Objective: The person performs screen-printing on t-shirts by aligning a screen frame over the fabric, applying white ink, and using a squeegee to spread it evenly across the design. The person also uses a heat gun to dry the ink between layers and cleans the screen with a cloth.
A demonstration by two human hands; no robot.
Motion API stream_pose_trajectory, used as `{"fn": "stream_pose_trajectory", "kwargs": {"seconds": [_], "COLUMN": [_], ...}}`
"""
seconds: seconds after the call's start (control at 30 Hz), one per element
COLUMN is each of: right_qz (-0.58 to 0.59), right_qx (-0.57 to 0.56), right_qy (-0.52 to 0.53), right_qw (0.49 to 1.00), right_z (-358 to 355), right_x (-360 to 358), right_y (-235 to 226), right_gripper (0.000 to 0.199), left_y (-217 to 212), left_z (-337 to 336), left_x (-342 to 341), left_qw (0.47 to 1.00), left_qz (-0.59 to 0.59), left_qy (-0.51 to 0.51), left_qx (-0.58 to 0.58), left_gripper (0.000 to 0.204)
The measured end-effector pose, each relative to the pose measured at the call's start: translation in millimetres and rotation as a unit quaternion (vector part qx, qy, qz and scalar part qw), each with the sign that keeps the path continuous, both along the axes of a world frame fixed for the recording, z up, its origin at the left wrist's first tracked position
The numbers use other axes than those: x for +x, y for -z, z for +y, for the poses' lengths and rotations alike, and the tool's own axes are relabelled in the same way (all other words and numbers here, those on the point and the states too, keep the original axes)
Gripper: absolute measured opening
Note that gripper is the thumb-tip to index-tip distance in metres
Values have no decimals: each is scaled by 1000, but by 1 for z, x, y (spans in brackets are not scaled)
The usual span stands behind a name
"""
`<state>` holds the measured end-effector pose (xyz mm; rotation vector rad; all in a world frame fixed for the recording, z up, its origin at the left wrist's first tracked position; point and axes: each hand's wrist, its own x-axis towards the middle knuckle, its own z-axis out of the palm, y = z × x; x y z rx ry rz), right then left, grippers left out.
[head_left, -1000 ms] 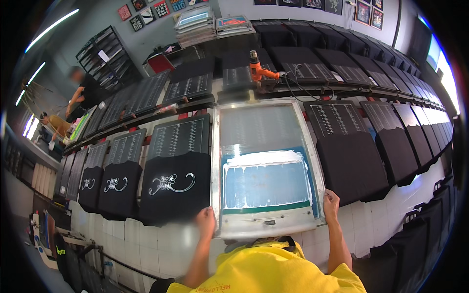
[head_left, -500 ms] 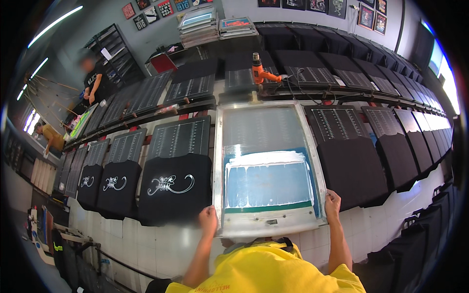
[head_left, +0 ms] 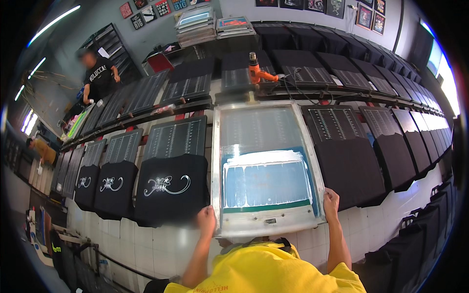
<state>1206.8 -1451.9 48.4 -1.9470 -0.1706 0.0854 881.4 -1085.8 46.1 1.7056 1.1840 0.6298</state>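
A screen printing frame (head_left: 217,161) with a pale metal border lies in front of me over a black pallet. Its blue mesh carries a thick band of white ink (head_left: 261,160), with thin white streaks below. At the frame's near left corner, my left hand (head_left: 206,219) is closed on the rim. My right hand (head_left: 331,201) grips the right rim a little farther up. On the left, a black T-shirt (head_left: 171,207) bears a white curled print. To the right, a plain black T-shirt (head_left: 349,168) covers its pallet. What lies under the screen is mostly hidden.
An orange heat gun (head_left: 255,72) with a black cable stands beyond the frame. Rows of pallets with black shirts run both ways. Stacked screens (head_left: 195,27) sit at the back. A person in black (head_left: 99,75) stands at far left, another (head_left: 44,151) bends nearby.
The person in black at far left has straightened and spread their arms. My hands stay on the screen frame, which has barely shifted in the picture.
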Motion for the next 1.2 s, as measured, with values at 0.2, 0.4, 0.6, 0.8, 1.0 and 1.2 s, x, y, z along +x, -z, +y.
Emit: {"fn": "stream_pose_trajectory", "kwargs": {"seconds": [0.2, 0.4, 0.6, 0.8, 1.0, 1.2], "right_qz": [-15, -15, 19, -20, -8, -12], "right_qx": [-30, -27, -50, -29, -27, -35], "right_qy": [12, 30, 15, 27, 23, 33], "right_qw": [999, 999, 998, 999, 999, 999], "right_z": [2, 7, 11, 15, 15, 14], "right_x": [5, 5, 6, 1, 4, 5], "right_y": [-2, -6, -14, -17, -12, -4], "right_gripper": [26, 26, 26, 25, 25, 24], "left_y": [-2, 2, 6, 0, -4, 3], "left_z": [0, 2, 8, 8, 4, 9], "left_x": [5, 6, 8, 10, 9, 8], "left_qw": [1000, 1000, 999, 1000, 1000, 999], "left_qz": [-15, 4, 24, 21, 7, -29], "left_qy": [0, -1, 14, 12, 4, -5], "left_qx": [5, 7, 27, 18, 22, -16], "left_gripper": [34, 34, 34, 33, 33, 31]}}
